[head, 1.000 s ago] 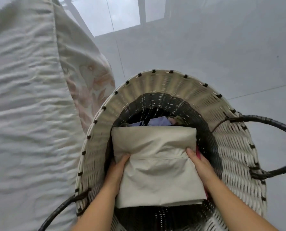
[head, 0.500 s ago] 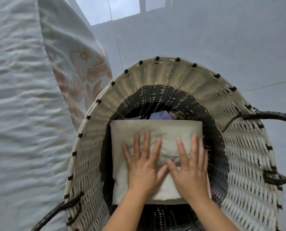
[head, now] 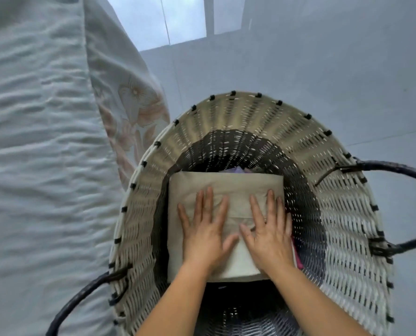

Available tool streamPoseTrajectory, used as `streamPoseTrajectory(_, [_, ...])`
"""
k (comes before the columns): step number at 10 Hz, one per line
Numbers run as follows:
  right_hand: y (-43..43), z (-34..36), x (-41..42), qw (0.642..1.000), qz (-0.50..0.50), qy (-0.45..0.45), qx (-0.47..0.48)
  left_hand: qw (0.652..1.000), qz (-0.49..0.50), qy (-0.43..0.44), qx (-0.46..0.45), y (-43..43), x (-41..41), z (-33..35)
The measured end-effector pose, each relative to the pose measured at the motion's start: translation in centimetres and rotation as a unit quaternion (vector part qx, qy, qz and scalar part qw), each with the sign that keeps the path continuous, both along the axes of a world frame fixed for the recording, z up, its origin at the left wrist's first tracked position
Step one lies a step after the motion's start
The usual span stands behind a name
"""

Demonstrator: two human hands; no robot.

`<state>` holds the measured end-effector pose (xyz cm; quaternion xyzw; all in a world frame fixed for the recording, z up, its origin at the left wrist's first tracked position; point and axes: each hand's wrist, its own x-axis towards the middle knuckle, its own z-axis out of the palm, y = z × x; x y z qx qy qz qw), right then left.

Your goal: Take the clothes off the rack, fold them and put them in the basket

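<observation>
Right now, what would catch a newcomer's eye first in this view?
Two bare hands, the left hand and the right hand, press flat on a folded beige cloth inside a big woven basket on the floor. At the left hangs a pale flowered sheet.

Left hand (head: 205,235) and right hand (head: 267,235) lie flat, fingers straight, side by side on a folded beige cloth (head: 222,184) inside the woven basket (head: 342,214). Purple fabric (head: 237,170) shows beyond the fingertips. A pale hanging sheet (head: 39,141) is left of the left hand.
</observation>
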<state>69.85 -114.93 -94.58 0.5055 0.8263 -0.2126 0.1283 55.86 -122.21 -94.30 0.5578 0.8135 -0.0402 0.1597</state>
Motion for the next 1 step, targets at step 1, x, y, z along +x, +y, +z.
streamPoseTrajectory(1, [-1.29,3.39,1.48,0.997,-0.041,0.053,-0.038,0.997,0.052,-0.038,0.031,-2.38,0.3,3.83])
